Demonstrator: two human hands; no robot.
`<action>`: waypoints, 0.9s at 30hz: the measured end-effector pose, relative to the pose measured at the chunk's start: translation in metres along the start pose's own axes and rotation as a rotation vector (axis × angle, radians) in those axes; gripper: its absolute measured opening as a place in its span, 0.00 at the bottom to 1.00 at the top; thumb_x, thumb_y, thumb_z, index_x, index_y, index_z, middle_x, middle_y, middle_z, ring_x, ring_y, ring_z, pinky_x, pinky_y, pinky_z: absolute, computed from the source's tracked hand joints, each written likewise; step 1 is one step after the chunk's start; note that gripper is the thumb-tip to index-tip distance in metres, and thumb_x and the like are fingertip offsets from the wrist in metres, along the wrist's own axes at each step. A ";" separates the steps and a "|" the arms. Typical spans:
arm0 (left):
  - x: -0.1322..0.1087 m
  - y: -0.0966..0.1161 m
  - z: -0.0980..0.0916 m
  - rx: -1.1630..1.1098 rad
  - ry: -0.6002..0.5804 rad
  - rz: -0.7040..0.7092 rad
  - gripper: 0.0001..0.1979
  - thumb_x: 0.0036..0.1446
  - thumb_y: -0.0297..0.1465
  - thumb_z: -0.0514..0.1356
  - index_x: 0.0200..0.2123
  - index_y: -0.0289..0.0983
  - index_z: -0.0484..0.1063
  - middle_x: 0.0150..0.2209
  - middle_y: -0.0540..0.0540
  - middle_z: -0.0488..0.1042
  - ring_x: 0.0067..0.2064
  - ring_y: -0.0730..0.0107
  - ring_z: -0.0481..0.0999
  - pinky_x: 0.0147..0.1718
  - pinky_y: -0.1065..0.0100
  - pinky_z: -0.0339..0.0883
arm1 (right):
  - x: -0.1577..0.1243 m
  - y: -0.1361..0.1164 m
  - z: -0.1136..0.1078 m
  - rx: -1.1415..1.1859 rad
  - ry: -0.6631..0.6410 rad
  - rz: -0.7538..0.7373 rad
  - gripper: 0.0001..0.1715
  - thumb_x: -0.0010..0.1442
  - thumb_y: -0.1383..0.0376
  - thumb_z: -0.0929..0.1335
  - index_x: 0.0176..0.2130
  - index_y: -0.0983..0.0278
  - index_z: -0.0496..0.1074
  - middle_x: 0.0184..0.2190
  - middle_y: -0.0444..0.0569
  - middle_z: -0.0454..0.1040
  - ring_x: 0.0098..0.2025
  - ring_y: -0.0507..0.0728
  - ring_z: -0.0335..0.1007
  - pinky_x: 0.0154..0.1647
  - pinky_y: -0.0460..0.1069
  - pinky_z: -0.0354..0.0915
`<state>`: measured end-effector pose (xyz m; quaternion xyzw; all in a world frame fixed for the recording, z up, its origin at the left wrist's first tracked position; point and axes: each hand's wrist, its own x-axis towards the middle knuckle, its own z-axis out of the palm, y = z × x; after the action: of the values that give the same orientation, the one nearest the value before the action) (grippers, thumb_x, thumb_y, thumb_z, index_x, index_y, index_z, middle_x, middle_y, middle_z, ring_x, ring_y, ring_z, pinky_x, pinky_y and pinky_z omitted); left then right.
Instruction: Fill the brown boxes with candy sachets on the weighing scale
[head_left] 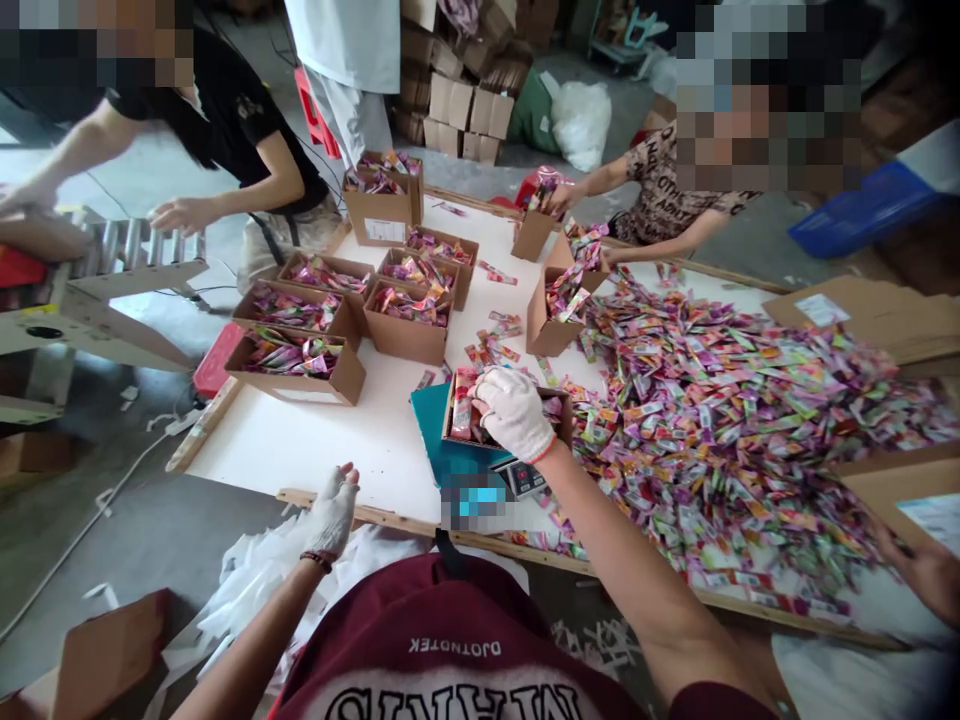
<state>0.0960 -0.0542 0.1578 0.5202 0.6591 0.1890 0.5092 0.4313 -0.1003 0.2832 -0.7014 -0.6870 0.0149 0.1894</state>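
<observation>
My right hand (516, 412), in a white glove with bare fingertips, is over a small cardboard box (448, 425). Its curled fingers are at a reddish snack packet (463, 405) at the box's left end; the palm side is hidden. The box rests on a teal-topped weighing scale (431, 430) whose keypad (525, 478) shows below it. My left hand (334, 508), also gloved, hovers by the table's near edge, fingers apart and holding nothing.
A big heap of colourful packets (720, 420) covers the table's right side. Several filled boxes (409, 338) stand at left. Across the table, a person's hand (559, 198) is at another box (534, 236). Another person stands by a roller conveyor (139, 250).
</observation>
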 end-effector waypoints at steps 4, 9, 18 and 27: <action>-0.014 0.081 0.028 0.119 -0.140 0.506 0.27 0.64 0.47 0.53 0.57 0.36 0.72 0.67 0.33 0.63 0.58 0.51 0.74 0.48 0.55 0.76 | -0.038 0.016 -0.037 0.247 -0.004 -0.008 0.17 0.66 0.59 0.68 0.53 0.60 0.77 0.55 0.50 0.77 0.68 0.65 0.60 0.72 0.64 0.48; -0.043 0.209 0.083 0.620 -0.358 1.241 0.22 0.65 0.40 0.55 0.55 0.33 0.75 0.59 0.31 0.71 0.62 0.46 0.66 0.62 0.46 0.62 | -0.118 0.064 -0.067 0.507 0.245 0.567 0.26 0.71 0.52 0.61 0.60 0.63 0.70 0.57 0.54 0.76 0.61 0.60 0.70 0.64 0.56 0.64; -0.050 0.228 0.135 1.300 -0.394 1.214 0.32 0.54 0.54 0.60 0.34 0.27 0.82 0.34 0.26 0.76 0.49 0.38 0.69 0.50 0.45 0.60 | -0.201 0.100 -0.009 0.306 -0.210 1.140 0.18 0.69 0.55 0.68 0.53 0.62 0.73 0.53 0.51 0.73 0.50 0.57 0.73 0.51 0.56 0.73; -0.037 0.217 0.082 0.642 -0.390 1.397 0.15 0.60 0.42 0.62 0.38 0.36 0.80 0.55 0.35 0.76 0.55 0.52 0.75 0.55 0.53 0.70 | -0.220 0.091 -0.012 0.254 -0.382 0.981 0.20 0.68 0.55 0.69 0.54 0.61 0.73 0.56 0.51 0.72 0.54 0.61 0.72 0.53 0.56 0.72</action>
<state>0.2724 -0.0258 0.3108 0.9586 0.1011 0.1708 0.2041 0.5096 -0.3153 0.2154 -0.8963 -0.2937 0.3116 0.1153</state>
